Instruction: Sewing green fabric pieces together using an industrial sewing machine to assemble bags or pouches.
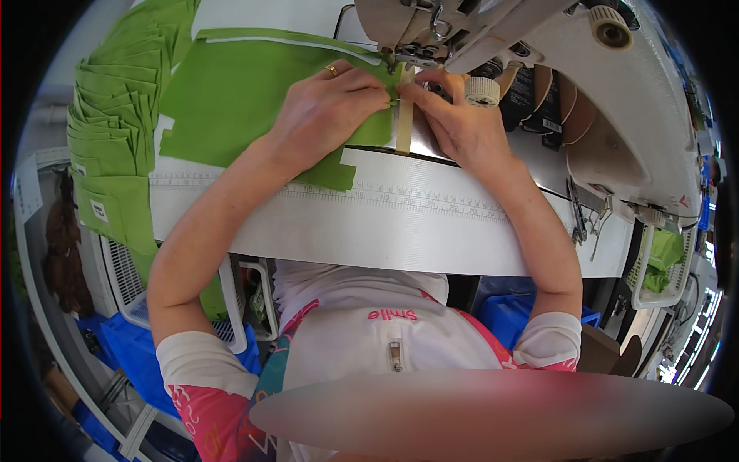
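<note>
My left hand lies on a green fabric piece with its fingers curled and pressed at the fabric's right edge, close to the presser foot of a white sewing machine. The piece carries a narrow white strip along its far edge. My right hand is closed just right of the needle area, thumb tip at the fabric's edge; what its fingers grip is hidden. A tan strip runs on the metal plate between the hands.
Stacked green pieces hang at the left above a white basket. Blue bins sit below the ruler-marked table. Scissors lie at the right, near another basket holding green fabric.
</note>
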The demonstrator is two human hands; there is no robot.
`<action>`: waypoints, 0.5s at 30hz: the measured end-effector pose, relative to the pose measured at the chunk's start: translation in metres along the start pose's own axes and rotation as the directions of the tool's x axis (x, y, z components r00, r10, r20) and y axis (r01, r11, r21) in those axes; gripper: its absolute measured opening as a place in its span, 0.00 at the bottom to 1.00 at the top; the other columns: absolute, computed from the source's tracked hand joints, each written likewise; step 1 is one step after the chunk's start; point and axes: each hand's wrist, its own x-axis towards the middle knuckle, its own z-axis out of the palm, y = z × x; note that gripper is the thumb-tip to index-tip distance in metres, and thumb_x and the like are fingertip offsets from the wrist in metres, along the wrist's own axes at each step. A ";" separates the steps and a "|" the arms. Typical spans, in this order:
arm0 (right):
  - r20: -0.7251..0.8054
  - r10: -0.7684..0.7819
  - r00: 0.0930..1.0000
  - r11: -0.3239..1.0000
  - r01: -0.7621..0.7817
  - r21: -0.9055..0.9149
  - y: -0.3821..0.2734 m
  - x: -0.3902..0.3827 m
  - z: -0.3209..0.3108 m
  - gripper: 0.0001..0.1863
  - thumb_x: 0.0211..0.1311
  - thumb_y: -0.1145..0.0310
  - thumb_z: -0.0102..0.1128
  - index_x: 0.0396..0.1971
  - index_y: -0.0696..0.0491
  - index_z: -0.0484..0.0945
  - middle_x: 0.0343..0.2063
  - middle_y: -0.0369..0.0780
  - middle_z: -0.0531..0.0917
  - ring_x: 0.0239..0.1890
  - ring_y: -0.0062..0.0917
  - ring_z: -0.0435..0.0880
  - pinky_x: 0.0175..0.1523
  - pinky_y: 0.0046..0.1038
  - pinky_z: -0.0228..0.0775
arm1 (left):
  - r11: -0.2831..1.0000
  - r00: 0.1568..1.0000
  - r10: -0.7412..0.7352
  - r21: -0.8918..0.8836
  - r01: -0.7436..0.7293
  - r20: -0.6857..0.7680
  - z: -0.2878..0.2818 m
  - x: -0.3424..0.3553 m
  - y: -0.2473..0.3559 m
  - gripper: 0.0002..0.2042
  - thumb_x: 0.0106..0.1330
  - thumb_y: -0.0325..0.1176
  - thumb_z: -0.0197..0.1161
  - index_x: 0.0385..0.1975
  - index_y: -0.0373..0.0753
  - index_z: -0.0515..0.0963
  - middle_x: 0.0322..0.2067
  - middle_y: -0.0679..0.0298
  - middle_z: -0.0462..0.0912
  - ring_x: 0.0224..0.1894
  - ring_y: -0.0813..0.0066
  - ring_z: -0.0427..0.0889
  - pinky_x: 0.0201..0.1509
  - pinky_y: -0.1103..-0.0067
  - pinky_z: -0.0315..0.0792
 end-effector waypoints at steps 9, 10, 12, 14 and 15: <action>0.028 0.043 0.999 0.998 -0.044 0.035 -0.004 0.001 0.001 0.16 0.56 0.73 0.57 0.46 0.46 0.77 0.39 0.38 0.78 0.32 0.32 0.80 0.33 0.31 0.74 | 0.999 0.996 0.031 0.046 -0.027 -0.080 0.011 0.004 -0.008 0.06 0.50 0.28 0.61 0.29 0.43 0.80 0.32 0.72 0.79 0.36 0.71 0.78 0.34 0.78 0.76; 0.018 0.052 0.998 0.999 -0.053 0.013 -0.004 0.001 0.001 0.16 0.56 0.73 0.57 0.46 0.46 0.77 0.40 0.38 0.78 0.33 0.32 0.80 0.32 0.31 0.74 | 0.999 0.996 0.035 0.045 -0.031 -0.079 0.011 0.005 -0.010 0.06 0.50 0.28 0.61 0.29 0.43 0.80 0.32 0.72 0.79 0.36 0.71 0.78 0.34 0.78 0.76; 0.035 0.057 0.998 0.998 -0.057 0.009 -0.003 0.000 0.000 0.16 0.56 0.73 0.58 0.46 0.47 0.77 0.39 0.38 0.78 0.34 0.31 0.80 0.34 0.30 0.73 | 0.997 0.995 0.057 0.055 -0.052 -0.080 0.011 0.008 -0.011 0.06 0.51 0.29 0.62 0.29 0.44 0.80 0.33 0.72 0.79 0.37 0.71 0.79 0.35 0.78 0.77; 0.049 0.064 0.997 0.998 -0.064 0.001 -0.005 -0.003 -0.005 0.16 0.55 0.73 0.59 0.46 0.48 0.77 0.39 0.38 0.78 0.35 0.30 0.79 0.36 0.30 0.72 | 0.997 0.996 0.056 0.051 -0.053 -0.075 0.012 0.011 -0.013 0.05 0.51 0.29 0.62 0.29 0.44 0.80 0.32 0.72 0.79 0.36 0.70 0.78 0.35 0.77 0.76; 0.007 0.031 0.999 1.000 -0.031 -0.006 -0.010 -0.009 -0.010 0.16 0.51 0.73 0.61 0.43 0.49 0.78 0.36 0.37 0.77 0.35 0.31 0.77 0.38 0.30 0.69 | 0.998 0.996 0.050 0.051 -0.047 -0.071 0.012 0.013 -0.015 0.05 0.52 0.29 0.62 0.28 0.44 0.80 0.31 0.72 0.79 0.36 0.70 0.78 0.36 0.77 0.76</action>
